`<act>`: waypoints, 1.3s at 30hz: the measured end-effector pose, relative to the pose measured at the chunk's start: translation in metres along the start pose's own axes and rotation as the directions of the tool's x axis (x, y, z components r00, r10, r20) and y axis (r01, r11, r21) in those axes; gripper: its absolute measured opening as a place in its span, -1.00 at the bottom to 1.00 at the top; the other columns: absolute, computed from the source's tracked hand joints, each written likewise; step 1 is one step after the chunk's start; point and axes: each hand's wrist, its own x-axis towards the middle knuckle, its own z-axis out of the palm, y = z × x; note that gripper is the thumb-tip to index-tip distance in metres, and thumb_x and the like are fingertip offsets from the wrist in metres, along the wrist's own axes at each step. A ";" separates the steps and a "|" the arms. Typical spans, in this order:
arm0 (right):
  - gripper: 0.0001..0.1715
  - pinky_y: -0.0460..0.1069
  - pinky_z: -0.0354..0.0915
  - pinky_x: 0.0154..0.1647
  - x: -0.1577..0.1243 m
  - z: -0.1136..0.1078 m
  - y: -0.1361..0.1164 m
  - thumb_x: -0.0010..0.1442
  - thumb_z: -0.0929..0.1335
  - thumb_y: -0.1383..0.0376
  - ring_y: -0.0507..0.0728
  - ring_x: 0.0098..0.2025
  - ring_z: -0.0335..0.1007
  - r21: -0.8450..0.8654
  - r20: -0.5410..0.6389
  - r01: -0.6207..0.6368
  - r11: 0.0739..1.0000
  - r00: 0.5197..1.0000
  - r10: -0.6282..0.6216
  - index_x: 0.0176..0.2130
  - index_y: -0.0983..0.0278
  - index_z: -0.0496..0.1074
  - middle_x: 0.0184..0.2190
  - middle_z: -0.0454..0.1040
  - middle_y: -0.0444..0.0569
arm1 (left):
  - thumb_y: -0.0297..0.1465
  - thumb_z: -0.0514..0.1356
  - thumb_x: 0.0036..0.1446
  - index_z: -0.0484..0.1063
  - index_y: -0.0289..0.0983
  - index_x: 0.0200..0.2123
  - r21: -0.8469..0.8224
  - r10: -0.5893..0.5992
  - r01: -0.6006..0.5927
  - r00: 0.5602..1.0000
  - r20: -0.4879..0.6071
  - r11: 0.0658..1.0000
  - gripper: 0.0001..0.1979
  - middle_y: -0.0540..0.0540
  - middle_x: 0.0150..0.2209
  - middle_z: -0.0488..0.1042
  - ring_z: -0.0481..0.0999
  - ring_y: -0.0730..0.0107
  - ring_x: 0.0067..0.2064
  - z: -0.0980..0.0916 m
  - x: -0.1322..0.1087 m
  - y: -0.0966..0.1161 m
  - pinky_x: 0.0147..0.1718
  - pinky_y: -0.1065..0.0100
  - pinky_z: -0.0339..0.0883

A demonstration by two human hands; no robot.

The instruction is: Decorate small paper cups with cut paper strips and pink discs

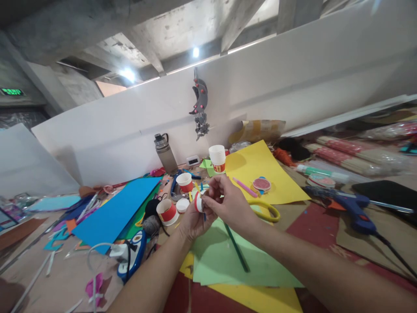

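Between L hand (191, 222) & R hand (232, 201), a short red-and-white paper cup (197, 202) is held tilted, up off the tabletop (35, 265). L fingers grasp it from below; R fingers are bent in at its right side, thumb close to index, can't tell if pinching or just touching. Just L of it, approx. in a cluster: small white disc (182, 205) plus two upright red-and-white cups, one nearer (167, 213), one farther back (184, 182). Beyond: stack of paper cups (217, 157). Below the hands, light-green paper (221, 269) w/ dark-green stick (237, 250) lying on it. R side: yellow-handled scissors (276, 213), then yellow sheet (283, 187) w/ pink pen (244, 187) & pinkish disc (261, 184) on top. Far R: blue glue gun (358, 211), cord trailing twd the edge. L side: grey yarn ball (150, 225), blue sheet (114, 213), blue-and-white power strip (133, 256) w/ white plug in. Bkgd: grey bottle (166, 155) upright by white panel (140, 139), grey crescent ornament (201, 98) hanging in front of panel.
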 end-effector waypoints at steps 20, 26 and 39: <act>-0.75 -0.08 0.31 -0.47 -0.002 -0.002 -0.004 0.09 0.35 0.27 0.03 -0.43 0.36 -0.056 0.006 -0.003 0.998 1.000 0.004 -0.21 0.18 0.22 -0.42 0.33 -0.18 | -0.54 0.29 -0.03 0.42 -0.35 -0.47 0.066 -0.028 0.023 0.997 0.070 0.998 -0.92 0.09 -0.67 0.33 0.26 0.69 -0.69 0.003 -0.002 -0.003 -0.69 0.66 0.17; -0.71 -0.07 0.33 -0.44 -0.002 -0.002 -0.003 0.08 0.36 0.28 0.04 -0.40 0.39 -0.025 0.032 -0.006 1.000 0.999 0.007 -0.19 0.17 0.20 -0.41 0.33 -0.19 | -0.58 0.28 -0.05 0.46 -0.39 -0.45 0.022 -0.041 0.039 0.996 0.076 0.999 -0.95 0.02 -0.59 0.43 0.31 0.67 -0.64 0.004 -0.002 -0.002 -0.61 0.64 0.24; -0.71 -0.05 0.30 -0.41 -0.001 -0.004 -0.001 0.08 0.36 0.26 0.03 -0.43 0.35 -0.056 0.030 -0.005 0.998 1.000 0.007 -0.19 0.19 0.20 -0.43 0.33 -0.19 | -0.51 0.34 -0.09 0.40 -0.37 -0.51 0.094 -0.035 0.024 0.993 0.116 0.995 -0.85 0.11 -0.72 0.22 0.20 0.68 -0.70 0.000 -0.002 -0.004 -0.72 0.65 0.10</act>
